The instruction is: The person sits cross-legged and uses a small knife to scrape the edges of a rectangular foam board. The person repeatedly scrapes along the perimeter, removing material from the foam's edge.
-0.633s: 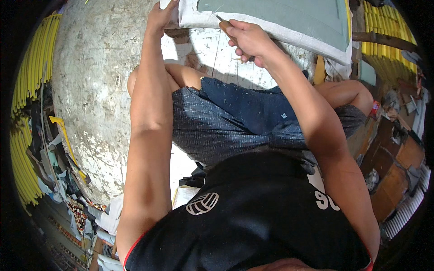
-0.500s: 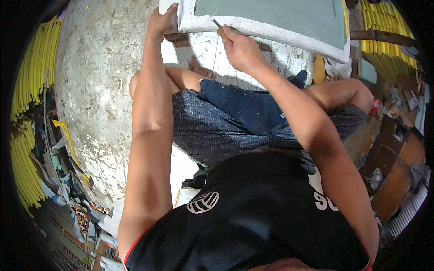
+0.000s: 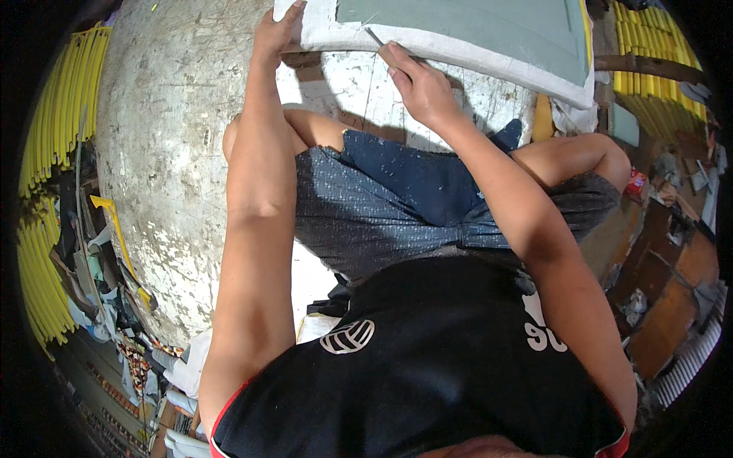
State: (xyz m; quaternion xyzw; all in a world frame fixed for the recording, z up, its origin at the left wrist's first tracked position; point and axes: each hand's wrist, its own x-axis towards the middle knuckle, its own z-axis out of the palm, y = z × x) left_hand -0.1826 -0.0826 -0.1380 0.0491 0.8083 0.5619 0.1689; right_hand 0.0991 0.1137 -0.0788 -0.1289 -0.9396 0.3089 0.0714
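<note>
A flat panel point(image 3: 458, 23) with a grey-green face and a pale cloth border lies at the top of the view, over a paint-stained white surface point(image 3: 168, 137). My left hand point(image 3: 275, 34) rests with spread fingers on the panel's left corner, pressing the cloth. My right hand point(image 3: 416, 84) is closed on a thin metal tool point(image 3: 379, 42) whose tip touches the cloth border near the panel's lower edge. A fine thread point(image 3: 369, 84) hangs down from that spot. My bent knees in dark blue shorts lie below the panel.
Bundles of yellow rods point(image 3: 46, 191) line the left rim and more yellow rods point(image 3: 649, 38) sit at the top right. Scraps and clutter point(image 3: 114, 320) lie at the lower left. Brown wooden pieces point(image 3: 672, 282) and a small red packet point(image 3: 636, 183) are at the right.
My right hand has moved up and slightly left along the cloth border with the tool. My left hand stays on the panel's corner.
</note>
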